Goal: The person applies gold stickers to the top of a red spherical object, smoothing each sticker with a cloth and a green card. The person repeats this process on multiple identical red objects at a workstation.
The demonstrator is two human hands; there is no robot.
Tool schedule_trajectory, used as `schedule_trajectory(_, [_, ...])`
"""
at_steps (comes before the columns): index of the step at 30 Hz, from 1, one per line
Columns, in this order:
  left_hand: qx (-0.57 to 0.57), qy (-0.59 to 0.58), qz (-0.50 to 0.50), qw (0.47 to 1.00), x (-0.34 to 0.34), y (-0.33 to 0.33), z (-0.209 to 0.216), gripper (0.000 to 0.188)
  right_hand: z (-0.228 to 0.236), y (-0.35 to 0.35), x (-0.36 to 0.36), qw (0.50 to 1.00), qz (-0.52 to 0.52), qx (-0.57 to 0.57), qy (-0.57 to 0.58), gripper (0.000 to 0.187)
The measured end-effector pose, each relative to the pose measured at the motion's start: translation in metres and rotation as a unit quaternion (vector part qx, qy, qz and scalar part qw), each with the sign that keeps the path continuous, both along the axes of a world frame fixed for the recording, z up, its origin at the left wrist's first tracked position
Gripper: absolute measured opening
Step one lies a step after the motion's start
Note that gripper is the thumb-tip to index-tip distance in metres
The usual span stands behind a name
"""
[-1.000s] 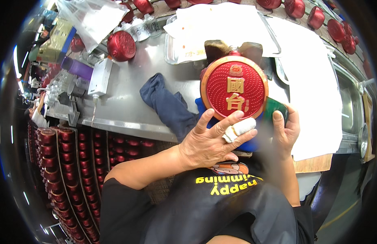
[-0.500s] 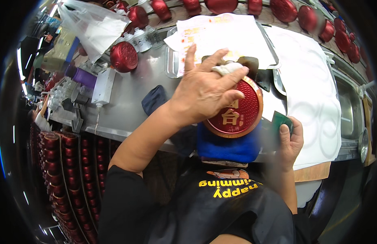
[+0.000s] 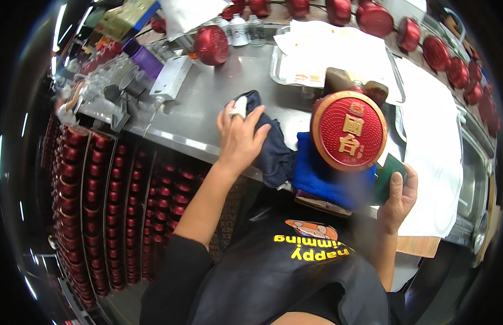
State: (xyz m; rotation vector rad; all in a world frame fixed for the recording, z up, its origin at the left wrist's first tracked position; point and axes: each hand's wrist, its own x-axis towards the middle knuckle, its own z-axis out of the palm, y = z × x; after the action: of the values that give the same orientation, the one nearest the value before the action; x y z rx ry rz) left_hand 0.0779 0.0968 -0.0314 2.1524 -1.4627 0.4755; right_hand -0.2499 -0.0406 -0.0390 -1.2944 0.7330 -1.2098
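Note:
A round red bottle [image 3: 350, 130] with a gold rim, raised dots and gold characters lies face up before me. It leans on a stand covered by a blue cloth [image 3: 333, 183], its top end between two dark rests [image 3: 338, 81]. My left hand [image 3: 239, 132] is to its left, fingers spread over a crumpled navy cloth [image 3: 274, 162] at the bench edge. A small white cloth [image 3: 239, 107] sits at those fingers; whether it is wrapped or pinched is unclear. On the bottle's right, my right hand [image 3: 400, 197] grips a flat dark green scraper [image 3: 391, 172] between thumb and fingers.
White printed sheets [image 3: 333, 51] lie on a metal tray [image 3: 275, 67]; more white paper [image 3: 425, 141] covers the right. Another red bottle [image 3: 211, 45], small clear bottles [image 3: 256, 30] and a white box [image 3: 173, 77] stand back left. Red bottles fill racks [image 3: 102, 216] below left.
My left hand has left the bottle's upper rim and moved left onto the navy cloth, with the white cloth. My right hand still holds the green scraper. The view has shifted.

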Motion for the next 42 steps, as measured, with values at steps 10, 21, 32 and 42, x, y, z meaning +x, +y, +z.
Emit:
schedule_trajectory(10, [-0.199,0.376,-0.079,0.902,-0.012,-0.039,0.051,0.013,0.010,0.003,-0.004,0.999,0.017,0.016,-0.026,0.027])
schedule_trajectory(21, [-0.030,-0.057,-0.282,0.957,-0.090,-0.088,0.078,0.035,0.014,-0.009,0.013,0.999,0.009,-0.020,0.025,0.027])
schedule_trajectory(32, [-0.014,-0.081,-0.314,0.946,-0.100,-0.092,0.083,0.035,0.009,-0.008,0.022,0.998,0.042,0.011,0.039,0.031])
schedule_trajectory(42, [0.010,-0.041,-0.361,0.932,-0.106,-0.051,0.082,0.039,0.010,-0.012,0.023,0.996,0.021,-0.015,0.085,0.028])
